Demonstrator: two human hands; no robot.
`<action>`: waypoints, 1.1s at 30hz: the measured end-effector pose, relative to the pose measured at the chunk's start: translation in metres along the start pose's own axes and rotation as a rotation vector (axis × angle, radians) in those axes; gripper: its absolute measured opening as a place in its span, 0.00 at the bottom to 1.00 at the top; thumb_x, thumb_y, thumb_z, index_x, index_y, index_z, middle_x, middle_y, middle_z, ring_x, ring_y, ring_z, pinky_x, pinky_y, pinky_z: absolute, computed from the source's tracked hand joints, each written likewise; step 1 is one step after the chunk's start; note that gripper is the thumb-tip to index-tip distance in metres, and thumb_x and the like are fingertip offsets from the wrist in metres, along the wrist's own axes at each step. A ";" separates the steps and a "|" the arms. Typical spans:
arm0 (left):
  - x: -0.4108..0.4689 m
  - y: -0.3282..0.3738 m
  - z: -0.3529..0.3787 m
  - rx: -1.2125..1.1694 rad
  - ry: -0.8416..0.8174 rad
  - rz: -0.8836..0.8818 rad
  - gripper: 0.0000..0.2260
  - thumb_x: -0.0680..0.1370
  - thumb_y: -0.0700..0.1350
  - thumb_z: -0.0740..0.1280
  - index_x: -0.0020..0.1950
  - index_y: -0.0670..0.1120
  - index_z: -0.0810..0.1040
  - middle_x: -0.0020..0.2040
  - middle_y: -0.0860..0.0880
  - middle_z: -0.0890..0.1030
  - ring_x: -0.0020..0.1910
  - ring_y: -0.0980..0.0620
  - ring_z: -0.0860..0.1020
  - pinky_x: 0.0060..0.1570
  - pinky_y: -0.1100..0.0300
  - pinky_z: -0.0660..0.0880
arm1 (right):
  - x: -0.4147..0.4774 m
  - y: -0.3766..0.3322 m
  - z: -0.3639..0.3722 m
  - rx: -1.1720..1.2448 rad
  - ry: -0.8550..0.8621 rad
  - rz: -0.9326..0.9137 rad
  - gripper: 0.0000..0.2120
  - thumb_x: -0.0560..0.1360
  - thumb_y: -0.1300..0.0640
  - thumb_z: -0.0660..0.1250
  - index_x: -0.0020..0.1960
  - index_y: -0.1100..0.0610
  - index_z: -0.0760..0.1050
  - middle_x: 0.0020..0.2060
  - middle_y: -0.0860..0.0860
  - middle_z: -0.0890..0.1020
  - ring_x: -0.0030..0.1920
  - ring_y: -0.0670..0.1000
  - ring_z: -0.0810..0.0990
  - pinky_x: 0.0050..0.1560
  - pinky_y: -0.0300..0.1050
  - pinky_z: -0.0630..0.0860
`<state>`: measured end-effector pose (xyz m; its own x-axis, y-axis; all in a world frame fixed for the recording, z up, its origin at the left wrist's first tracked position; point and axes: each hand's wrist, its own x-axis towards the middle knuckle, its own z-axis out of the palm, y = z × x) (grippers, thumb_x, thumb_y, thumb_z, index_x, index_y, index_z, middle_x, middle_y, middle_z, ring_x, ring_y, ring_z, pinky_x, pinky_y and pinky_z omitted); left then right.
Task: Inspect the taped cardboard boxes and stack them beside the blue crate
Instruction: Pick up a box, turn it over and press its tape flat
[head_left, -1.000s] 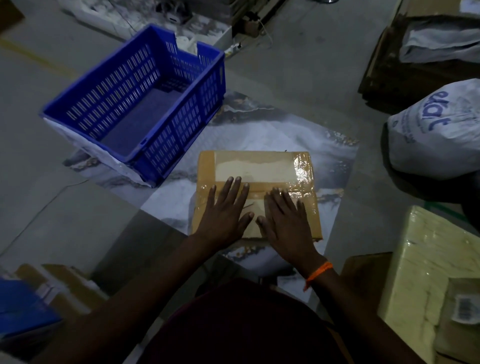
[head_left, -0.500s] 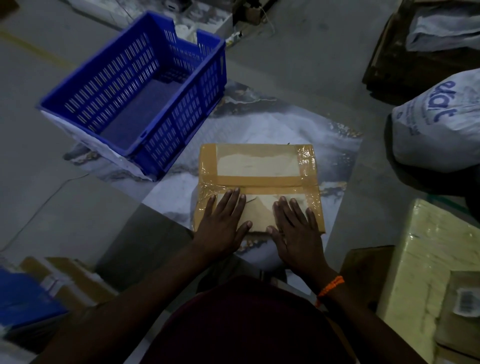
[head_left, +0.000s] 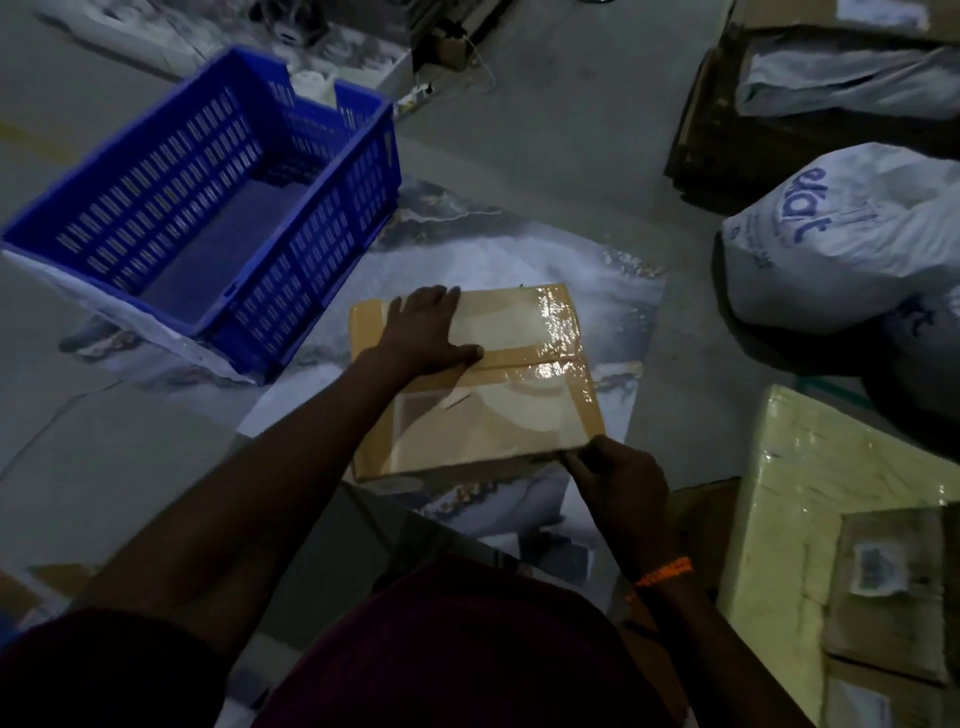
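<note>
Cardboard box (head_left: 498, 410), sealed with glossy clear tape across its top, is lying flat on a marbled sheet (head_left: 519, 249) spread over the floor (head_left: 545, 130). It is sitting just to the right of the blue crate (head_left: 311, 270), close by but not touching it. Through the head camera I am watching both hands working on the box. The left hand (head_left: 423, 332) is resting palm down on the far left part of the lid, its fingers straight and together and the thumb stretching out along the middle tape seam. The right hand (head_left: 618, 478) is gripping the near right corner, fingers curling in against the edge there; I am not making out how far they are reaching underneath. An orange band (head_left: 662, 571) is circling the right wrist. Off to the right a white sack (head_left: 831, 244) with blue lettering is slumping on the floor, well apart from the box. Nearer the person, a pale yellow wrapped package (head_left: 810, 493) is sitting at the right edge of the view.
</note>
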<state>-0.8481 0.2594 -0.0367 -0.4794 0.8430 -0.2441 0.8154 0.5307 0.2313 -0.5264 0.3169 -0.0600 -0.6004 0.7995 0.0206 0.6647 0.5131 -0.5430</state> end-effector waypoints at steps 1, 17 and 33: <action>0.002 -0.001 -0.002 0.009 0.004 -0.028 0.46 0.73 0.71 0.68 0.81 0.45 0.58 0.78 0.39 0.64 0.76 0.39 0.63 0.74 0.40 0.62 | 0.004 0.002 0.003 0.033 0.003 0.030 0.06 0.76 0.53 0.76 0.43 0.54 0.83 0.37 0.49 0.86 0.38 0.51 0.84 0.38 0.50 0.80; -0.077 -0.038 0.005 -0.890 0.067 -0.315 0.34 0.72 0.40 0.78 0.75 0.47 0.69 0.68 0.50 0.76 0.65 0.49 0.75 0.53 0.61 0.74 | 0.089 -0.054 0.006 0.649 -0.218 0.191 0.31 0.77 0.61 0.72 0.77 0.48 0.67 0.61 0.43 0.82 0.59 0.43 0.82 0.62 0.53 0.81; -0.162 0.009 -0.031 -1.524 0.318 -0.415 0.23 0.74 0.75 0.60 0.58 0.61 0.74 0.58 0.58 0.78 0.60 0.55 0.78 0.63 0.47 0.76 | 0.029 -0.066 -0.034 1.053 0.055 0.251 0.09 0.87 0.56 0.58 0.58 0.51 0.77 0.60 0.51 0.83 0.65 0.52 0.81 0.68 0.54 0.77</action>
<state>-0.7735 0.1302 0.0344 -0.7771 0.5057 -0.3748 -0.3541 0.1410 0.9245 -0.5729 0.3163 0.0051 -0.4620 0.8708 -0.1678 0.0340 -0.1716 -0.9846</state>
